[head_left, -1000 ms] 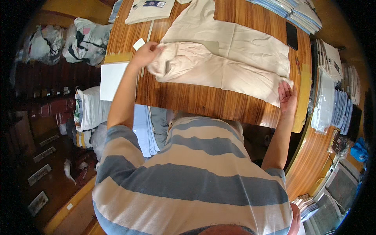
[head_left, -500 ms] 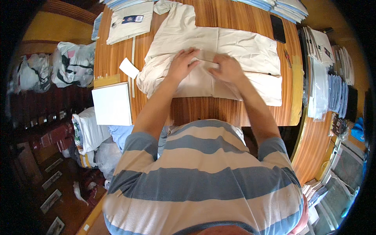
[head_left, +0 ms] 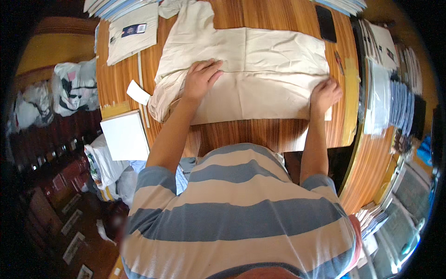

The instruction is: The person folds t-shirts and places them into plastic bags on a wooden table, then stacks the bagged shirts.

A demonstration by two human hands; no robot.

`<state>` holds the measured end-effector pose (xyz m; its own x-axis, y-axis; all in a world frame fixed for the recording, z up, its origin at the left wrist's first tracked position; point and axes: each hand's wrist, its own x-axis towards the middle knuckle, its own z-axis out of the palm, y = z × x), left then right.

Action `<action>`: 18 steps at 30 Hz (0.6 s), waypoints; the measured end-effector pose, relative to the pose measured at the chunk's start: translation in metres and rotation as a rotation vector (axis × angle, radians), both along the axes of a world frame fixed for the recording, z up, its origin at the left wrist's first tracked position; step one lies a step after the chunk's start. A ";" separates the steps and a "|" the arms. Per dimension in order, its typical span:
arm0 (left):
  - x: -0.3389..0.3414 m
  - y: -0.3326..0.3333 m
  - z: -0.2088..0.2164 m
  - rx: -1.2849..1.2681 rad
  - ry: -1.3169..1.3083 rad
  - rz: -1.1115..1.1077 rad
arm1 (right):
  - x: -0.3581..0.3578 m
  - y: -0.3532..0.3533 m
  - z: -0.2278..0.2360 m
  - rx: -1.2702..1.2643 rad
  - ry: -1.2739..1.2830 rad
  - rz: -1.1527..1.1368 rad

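Observation:
A cream shirt (head_left: 274, 93) lies spread across the wooden table, a sleeve reaching to the far left and its near side folded over in a long straight edge. My left hand (head_left: 203, 80) rests open on the cloth near the middle left, fingers stretched to the right. At the right end, my right hand (head_left: 325, 96) has its fingers curled round the hem at the near corner. Bunched cloth lies left of my left wrist.
A folded cream shirt with a dark tag (head_left: 134, 35) lies far left. White card sheets (head_left: 124, 137) sit at the near left, a white paper slip (head_left: 138, 92) beyond them. A black phone (head_left: 326, 23) and small snips (head_left: 339, 63) lie right. Stacked packed shirts (head_left: 400, 104) stand further right.
My right hand has moved from the middle of the shirt to its right end. The left hand stays on the cloth at the left. The near fold now reaches straight across to the hem.

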<state>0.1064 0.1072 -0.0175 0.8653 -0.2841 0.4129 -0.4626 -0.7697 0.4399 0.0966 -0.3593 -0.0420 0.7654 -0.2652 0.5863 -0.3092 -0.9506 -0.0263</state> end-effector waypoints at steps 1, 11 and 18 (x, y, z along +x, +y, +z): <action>-0.002 0.003 0.000 -0.011 -0.003 -0.008 | 0.002 0.009 -0.003 -0.033 -0.062 0.045; -0.181 0.054 0.035 -0.191 0.284 0.327 | 0.021 0.261 0.097 0.788 0.461 1.077; -0.209 0.115 0.038 -0.033 0.133 0.461 | 0.005 0.464 0.061 0.114 0.617 1.782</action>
<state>-0.1022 0.2221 0.0208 0.9441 0.1531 0.2920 -0.0141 -0.8661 0.4997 0.1017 0.1045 0.0192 0.2201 0.9550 0.1988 0.9123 -0.1294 -0.3886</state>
